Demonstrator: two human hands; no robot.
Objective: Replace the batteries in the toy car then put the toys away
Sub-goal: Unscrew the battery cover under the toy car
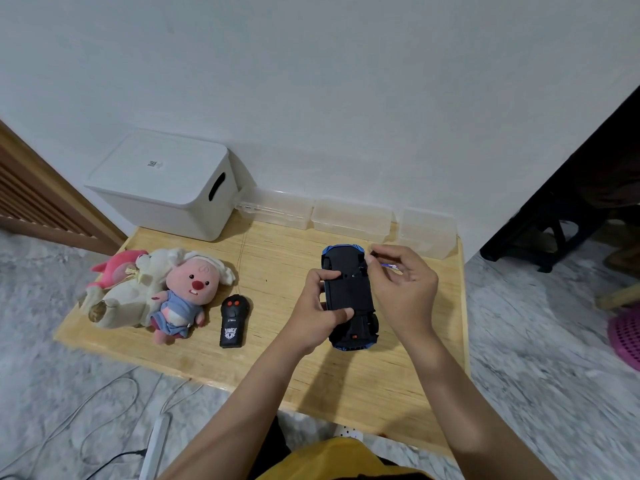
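Observation:
A blue toy car [349,292] lies upside down on the low wooden table [277,355], its black underside facing up. My left hand [320,308] grips the car's left side, thumb on the underside. My right hand [403,289] pinches a small screwdriver [389,267] with a blue-and-white handle, its tip at a screw on the car's underside. A black remote control [234,321] with two red buttons lies left of the car, its thin wire antenna running up the table.
Plush toys [156,289] lie in a heap at the table's left end. A white lidded storage bin [166,183] stands at the back left against the wall. Three clear plastic boxes [351,218] line the back edge. Cables [104,410] run across the floor at lower left.

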